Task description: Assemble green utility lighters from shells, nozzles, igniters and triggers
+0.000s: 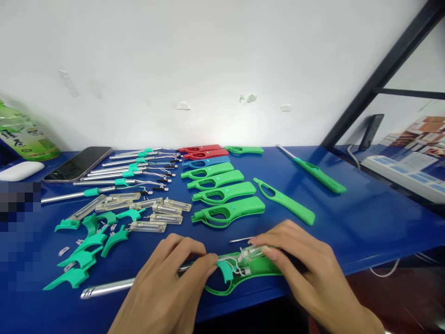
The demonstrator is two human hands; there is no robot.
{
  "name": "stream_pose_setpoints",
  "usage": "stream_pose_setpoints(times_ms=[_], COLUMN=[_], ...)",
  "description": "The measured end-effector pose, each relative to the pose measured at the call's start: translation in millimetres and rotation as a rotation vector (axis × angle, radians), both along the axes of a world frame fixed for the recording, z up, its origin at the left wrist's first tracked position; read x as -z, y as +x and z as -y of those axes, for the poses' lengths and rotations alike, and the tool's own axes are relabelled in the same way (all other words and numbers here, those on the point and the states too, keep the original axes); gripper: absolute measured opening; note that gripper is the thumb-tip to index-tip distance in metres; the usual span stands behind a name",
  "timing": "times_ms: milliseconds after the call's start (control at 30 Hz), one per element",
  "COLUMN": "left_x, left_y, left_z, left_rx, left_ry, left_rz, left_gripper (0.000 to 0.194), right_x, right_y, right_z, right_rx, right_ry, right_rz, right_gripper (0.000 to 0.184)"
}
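Open green shell (262,266) lies near the front edge of the table (351,239), between the two hands. Left hand (166,278): thumb and forefinger together, judged clamped on the rod (109,288); the exact contact is hidden by the fingers. Right hand (306,262): thumb and fingers clamped on a clear tank (251,253), which is held tilted over the shell. Teal trigger (226,270) and white wires (237,264) are exposed between the fingertips.

Possible faults, as judged: wires could be trapped under the tank if it were pressed down before the loops were cleared. A lead could be tugged loose if the rod were twisted or drawn leftward. The trigger, apparently unrestrained from above, could be tipped out by a brush of the left fingertips. The tank, being smooth, could be let slip by an uneven pinch. The shell could be pushed over the near edge by downward force. The thin metal piece (239,240), beside the right forefinger, could be knocked away.
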State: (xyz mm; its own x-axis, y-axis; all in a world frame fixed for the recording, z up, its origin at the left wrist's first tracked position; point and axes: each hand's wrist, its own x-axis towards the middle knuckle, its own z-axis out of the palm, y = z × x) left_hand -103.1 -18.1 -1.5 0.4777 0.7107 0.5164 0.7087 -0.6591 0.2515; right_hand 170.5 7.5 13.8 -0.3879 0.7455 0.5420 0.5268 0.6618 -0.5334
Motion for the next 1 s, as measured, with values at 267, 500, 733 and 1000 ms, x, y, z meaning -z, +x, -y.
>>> stream_pose_setpoints(times_ms=[267, 500, 733, 1000], left_x=[-1.5, -2.2, 1.6, -1.5], left_y=[-1.3, -1.3, -3.7, -2.0], left_z=[0.5, -1.3, -1.0, -0.9], left_rx=[0.012, 0.036, 0.057, 0.037], left_ry=[0.042, 0.092, 0.072, 0.046], left_rz=[-0.072, -0.124, -0.133, -0.165], left_gripper=[0.037, 0.041, 0.049, 0.047], right_x=[0.1, 1.5, -2.4, -1.1], right_y=[4.9, 13.7, 16.2, 16.1], right_z=[2.5, 3.4, 5.3, 5.9], right_rx=[0.002, -0.020, -0.037, -0.025], right_ry=[0.038, 0.047, 0.018, 0.003], right_rz=[0.126, 0.254, 0.269, 0.267], right_gripper=[0.019, 0.027, 0.036, 0.036])
